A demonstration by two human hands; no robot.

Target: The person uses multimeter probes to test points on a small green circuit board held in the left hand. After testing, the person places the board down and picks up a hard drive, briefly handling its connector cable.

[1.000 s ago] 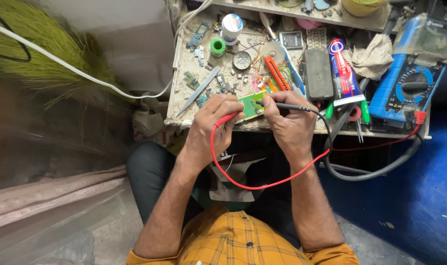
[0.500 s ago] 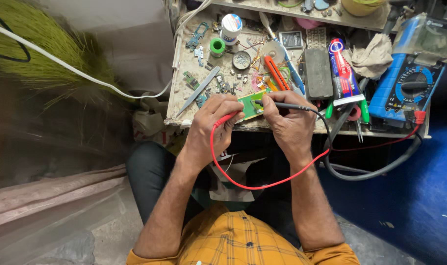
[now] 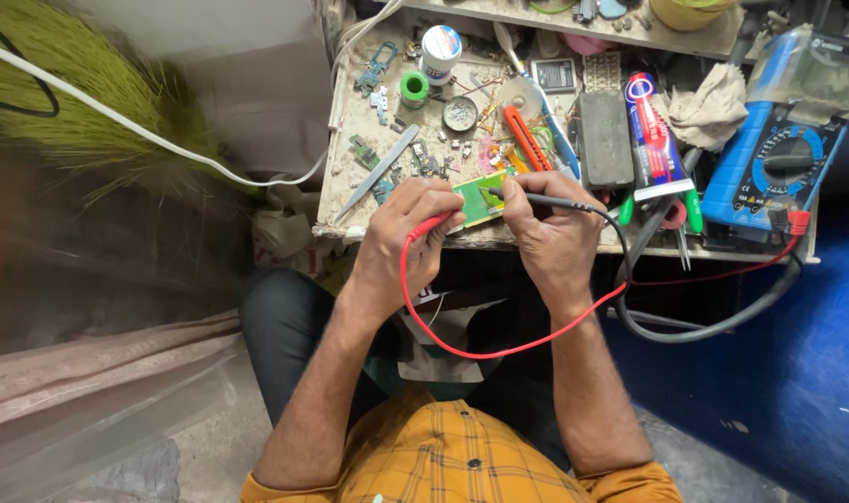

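Green circuit board (image 3: pixel 481 198) glossy; workbench (image 3: pixel 350 158) rough, grimy (paint-flecked); metal tweezers (image 3: pixel 380 171); rag (image 3: pixel 713 104) crumpled cloth.

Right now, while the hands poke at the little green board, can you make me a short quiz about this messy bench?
1. True or false: the left hand holds the red probe.
2. Which colour is the meter: A blue, B yellow, C white?
3. What do both probe tips meet?

Key: 1 true. 2 A. 3 The green circuit board, where the black probe in the right hand also points.
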